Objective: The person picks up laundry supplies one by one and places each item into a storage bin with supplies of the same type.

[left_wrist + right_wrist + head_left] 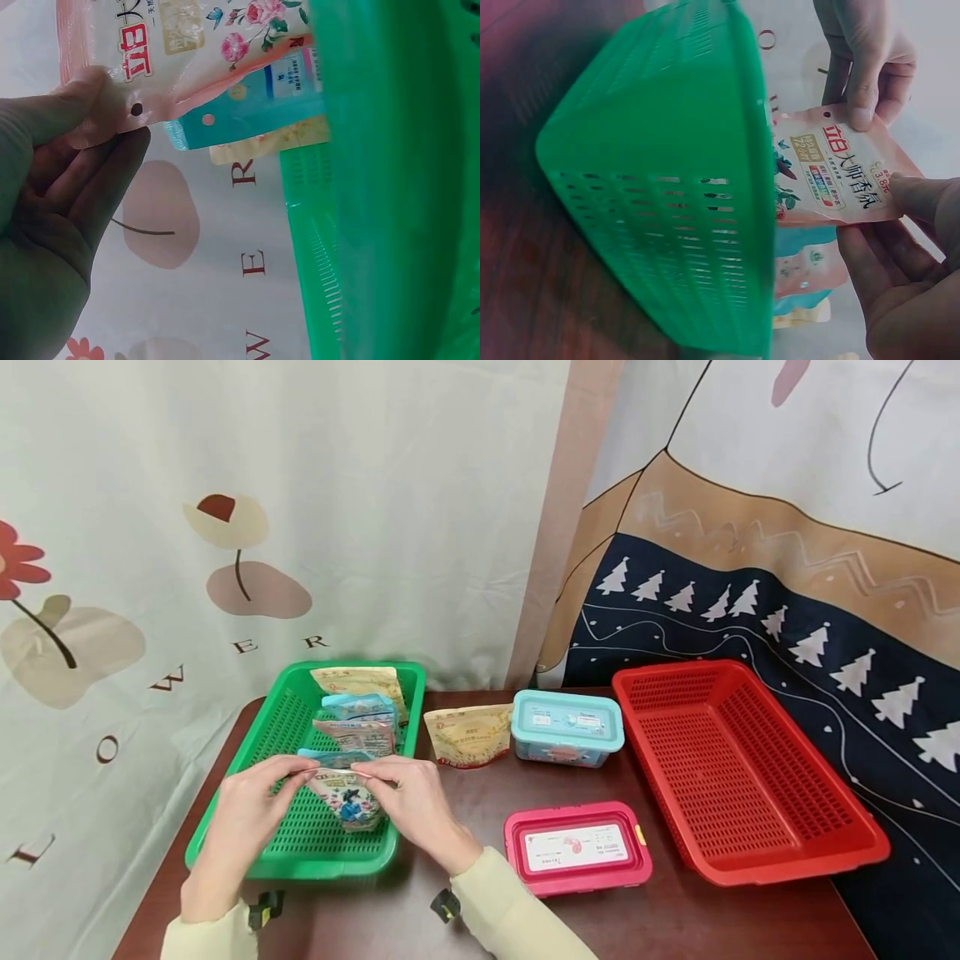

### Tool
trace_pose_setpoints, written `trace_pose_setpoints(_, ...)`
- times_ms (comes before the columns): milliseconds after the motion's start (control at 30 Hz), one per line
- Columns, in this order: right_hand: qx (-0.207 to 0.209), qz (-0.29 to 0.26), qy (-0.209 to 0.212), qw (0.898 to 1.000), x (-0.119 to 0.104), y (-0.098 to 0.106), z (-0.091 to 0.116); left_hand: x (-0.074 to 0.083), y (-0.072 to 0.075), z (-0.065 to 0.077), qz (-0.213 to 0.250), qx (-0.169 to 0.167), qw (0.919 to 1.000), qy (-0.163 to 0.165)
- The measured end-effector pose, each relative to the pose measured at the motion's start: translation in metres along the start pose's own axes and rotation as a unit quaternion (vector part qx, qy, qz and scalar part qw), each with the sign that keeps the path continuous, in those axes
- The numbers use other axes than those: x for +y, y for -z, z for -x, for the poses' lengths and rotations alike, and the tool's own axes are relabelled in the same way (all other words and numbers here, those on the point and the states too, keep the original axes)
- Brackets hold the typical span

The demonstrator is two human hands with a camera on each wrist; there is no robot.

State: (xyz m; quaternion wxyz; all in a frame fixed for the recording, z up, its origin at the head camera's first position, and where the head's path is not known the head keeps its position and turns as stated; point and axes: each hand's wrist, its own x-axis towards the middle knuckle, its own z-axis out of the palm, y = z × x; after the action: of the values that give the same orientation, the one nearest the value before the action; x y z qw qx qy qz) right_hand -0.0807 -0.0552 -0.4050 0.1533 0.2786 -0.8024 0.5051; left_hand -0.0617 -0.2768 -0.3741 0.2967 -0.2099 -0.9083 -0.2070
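Both hands hold a pink-and-white flowered pouch (pixel 347 802) by its top edge over the near part of the green basket (pixel 300 866). At one top corner, my left hand (pixel 251 806) pinches it between thumb and fingers; my right hand (pixel 416 797) pinches the other. In the right wrist view, the printed face of the pouch (pixel 832 169) shows between the two hands, its lower part hidden behind the basket's rim. Just behind it stand a blue pouch (pixel 341 758), a pink one (pixel 360 737), another blue one (pixel 363 706) and a yellow one (pixel 367 681), in a row along the basket.
Right of the green basket, a yellow pouch (pixel 468 737) leans on the dark table (pixel 457 793) beside a light-blue lidded box (pixel 567 728). A pink lidded box (pixel 577 847) lies nearer. Farther right is a red basket (pixel 738 777). Printed curtains (pixel 420 527) hang behind.
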Motion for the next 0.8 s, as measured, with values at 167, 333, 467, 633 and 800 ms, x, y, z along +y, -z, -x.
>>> trace_pose_setpoints(167,-0.007,0.009,0.009,1.000,0.005,-0.003,0.002,-0.002,-0.003,0.001,-0.016,-0.018,0.9997,-0.004)
trace_pose_setpoints(333,-0.012,0.009,0.011,1.000,0.010,-0.007,0.004,-0.003,-0.006,0.001,-0.015,-0.035,0.9993,-0.002)
trace_pose_setpoints(467,-0.023,0.011,0.002,1.000,0.012,-0.010,0.006,-0.005,-0.008,0.004,-0.015,-0.044,0.9989,0.006)
trace_pose_setpoints(633,-0.042,0.006,-0.014,0.999,0.012,-0.010,0.008,-0.008,-0.008,0.008,-0.019,-0.054,0.9983,0.014)
trace_pose_setpoints(800,-0.063,0.036,-0.033,0.997,0.010,-0.008,0.010,-0.008,-0.005,0.009,-0.011,-0.065,0.9977,0.013)
